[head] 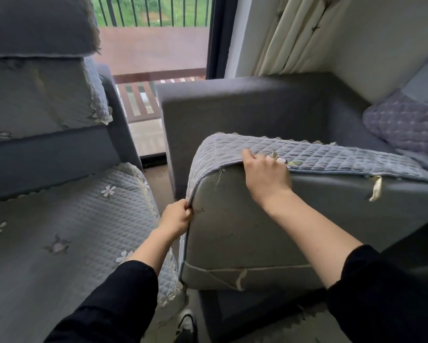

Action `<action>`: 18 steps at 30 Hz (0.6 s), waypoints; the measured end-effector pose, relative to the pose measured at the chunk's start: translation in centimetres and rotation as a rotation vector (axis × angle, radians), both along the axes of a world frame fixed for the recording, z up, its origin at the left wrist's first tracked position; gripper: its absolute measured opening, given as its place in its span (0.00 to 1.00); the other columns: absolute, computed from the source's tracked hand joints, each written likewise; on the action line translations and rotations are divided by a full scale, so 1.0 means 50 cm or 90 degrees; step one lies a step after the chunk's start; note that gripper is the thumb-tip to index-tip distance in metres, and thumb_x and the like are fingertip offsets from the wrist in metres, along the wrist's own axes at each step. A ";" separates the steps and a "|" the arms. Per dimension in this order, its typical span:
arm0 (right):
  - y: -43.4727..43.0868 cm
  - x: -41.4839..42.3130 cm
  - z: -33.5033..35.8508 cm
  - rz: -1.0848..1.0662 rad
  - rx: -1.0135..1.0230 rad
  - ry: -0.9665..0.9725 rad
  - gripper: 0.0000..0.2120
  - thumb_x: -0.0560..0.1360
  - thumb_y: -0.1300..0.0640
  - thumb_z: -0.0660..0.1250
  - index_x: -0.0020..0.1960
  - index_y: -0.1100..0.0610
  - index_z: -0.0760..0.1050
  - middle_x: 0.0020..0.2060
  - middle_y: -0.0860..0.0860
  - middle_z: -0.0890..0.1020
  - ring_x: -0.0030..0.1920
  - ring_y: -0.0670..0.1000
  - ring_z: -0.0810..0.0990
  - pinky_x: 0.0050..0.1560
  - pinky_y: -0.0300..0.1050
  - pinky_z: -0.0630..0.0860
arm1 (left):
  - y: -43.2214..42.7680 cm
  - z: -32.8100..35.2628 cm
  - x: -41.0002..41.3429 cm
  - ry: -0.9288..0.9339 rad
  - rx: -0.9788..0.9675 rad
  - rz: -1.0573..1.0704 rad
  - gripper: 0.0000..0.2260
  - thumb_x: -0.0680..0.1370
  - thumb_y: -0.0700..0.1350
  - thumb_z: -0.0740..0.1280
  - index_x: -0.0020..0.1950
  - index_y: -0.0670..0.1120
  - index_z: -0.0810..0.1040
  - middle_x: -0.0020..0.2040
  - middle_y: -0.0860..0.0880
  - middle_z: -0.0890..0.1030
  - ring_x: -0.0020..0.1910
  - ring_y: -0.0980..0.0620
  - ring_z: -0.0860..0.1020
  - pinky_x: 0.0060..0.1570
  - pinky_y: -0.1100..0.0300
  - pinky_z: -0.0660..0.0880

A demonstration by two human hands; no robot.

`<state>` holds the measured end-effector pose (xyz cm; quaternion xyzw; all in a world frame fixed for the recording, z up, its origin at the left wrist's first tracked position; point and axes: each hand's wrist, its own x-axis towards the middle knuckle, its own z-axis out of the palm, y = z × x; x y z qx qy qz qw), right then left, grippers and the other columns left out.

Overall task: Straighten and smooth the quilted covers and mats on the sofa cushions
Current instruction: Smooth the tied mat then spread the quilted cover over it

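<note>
Now left hand [175, 217], right hand [267, 174]: fingers clamped on one quilted cover [319, 154].

The quilted cover [307, 154] is draping over the cushion [232, 231] before the armrest [245, 107]. Leftward, a mat [59, 231] is lying on another sofa [47, 157].

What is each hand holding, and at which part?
Both hold the quilted cover: the left hand pinches its edge at the side of the cushion, the right hand grips its front edge on top.
</note>
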<state>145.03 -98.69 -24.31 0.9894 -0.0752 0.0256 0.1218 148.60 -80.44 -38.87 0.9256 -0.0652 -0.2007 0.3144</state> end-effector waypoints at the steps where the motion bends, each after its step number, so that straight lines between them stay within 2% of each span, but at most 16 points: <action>1: -0.002 -0.010 -0.010 -0.025 0.019 -0.026 0.16 0.77 0.67 0.52 0.63 0.57 0.65 0.56 0.58 0.77 0.57 0.60 0.76 0.39 0.48 0.67 | -0.003 0.002 -0.004 -0.005 0.005 -0.019 0.13 0.79 0.44 0.57 0.48 0.38 0.78 0.51 0.35 0.80 0.53 0.35 0.76 0.44 0.52 0.67; 4: -0.018 -0.045 -0.032 -0.087 0.088 -0.131 0.17 0.77 0.67 0.53 0.62 0.54 0.67 0.54 0.56 0.76 0.57 0.61 0.72 0.35 0.48 0.64 | -0.013 0.018 -0.043 -0.033 -0.034 -0.045 0.23 0.71 0.50 0.50 0.41 0.34 0.77 0.45 0.33 0.80 0.47 0.34 0.77 0.46 0.49 0.69; 8: -0.078 -0.068 -0.013 -0.109 0.158 -0.270 0.16 0.77 0.66 0.53 0.61 0.56 0.70 0.51 0.58 0.78 0.56 0.61 0.74 0.38 0.50 0.66 | -0.040 0.046 -0.088 -0.105 -0.080 -0.117 0.22 0.70 0.48 0.48 0.35 0.35 0.76 0.42 0.39 0.78 0.44 0.39 0.75 0.61 0.48 0.65; 10: -0.114 -0.066 0.013 -0.124 0.212 -0.341 0.14 0.76 0.67 0.53 0.58 0.59 0.70 0.49 0.61 0.79 0.54 0.63 0.74 0.43 0.53 0.68 | -0.062 0.083 -0.109 -0.106 -0.137 -0.120 0.19 0.71 0.45 0.49 0.31 0.33 0.72 0.45 0.36 0.78 0.45 0.42 0.73 0.64 0.52 0.62; 12: -0.147 -0.071 0.042 -0.141 0.247 -0.417 0.11 0.76 0.67 0.53 0.53 0.61 0.72 0.47 0.63 0.79 0.51 0.64 0.75 0.45 0.53 0.65 | -0.081 0.124 -0.142 -0.122 -0.208 -0.107 0.15 0.72 0.39 0.54 0.28 0.33 0.67 0.48 0.35 0.78 0.48 0.45 0.69 0.58 0.59 0.61; 14: -0.176 -0.077 0.073 -0.143 0.274 -0.470 0.11 0.76 0.66 0.53 0.52 0.62 0.73 0.47 0.62 0.79 0.50 0.64 0.75 0.43 0.51 0.61 | -0.094 0.164 -0.177 -0.099 -0.275 -0.100 0.14 0.74 0.36 0.57 0.28 0.32 0.66 0.51 0.45 0.77 0.55 0.56 0.71 0.55 0.64 0.63; 15: -0.188 -0.080 0.090 -0.136 0.291 -0.485 0.11 0.76 0.65 0.53 0.52 0.62 0.73 0.46 0.62 0.79 0.49 0.64 0.75 0.42 0.50 0.61 | -0.097 0.182 -0.193 -0.078 -0.296 -0.094 0.15 0.74 0.36 0.58 0.28 0.32 0.65 0.56 0.50 0.75 0.63 0.61 0.69 0.55 0.69 0.64; 16: -0.197 -0.083 0.109 -0.122 0.309 -0.497 0.10 0.76 0.64 0.54 0.51 0.62 0.73 0.46 0.62 0.79 0.48 0.64 0.76 0.41 0.49 0.61 | -0.099 0.204 -0.209 -0.080 -0.318 -0.090 0.15 0.75 0.35 0.59 0.27 0.34 0.63 0.59 0.50 0.74 0.68 0.63 0.64 0.55 0.74 0.64; 18: -0.203 -0.075 0.139 -0.094 0.347 -0.497 0.10 0.77 0.62 0.54 0.50 0.63 0.73 0.44 0.63 0.80 0.46 0.63 0.76 0.41 0.49 0.61 | -0.094 0.247 -0.231 -0.099 -0.347 -0.081 0.17 0.75 0.34 0.60 0.26 0.39 0.61 0.63 0.45 0.75 0.73 0.62 0.57 0.56 0.78 0.62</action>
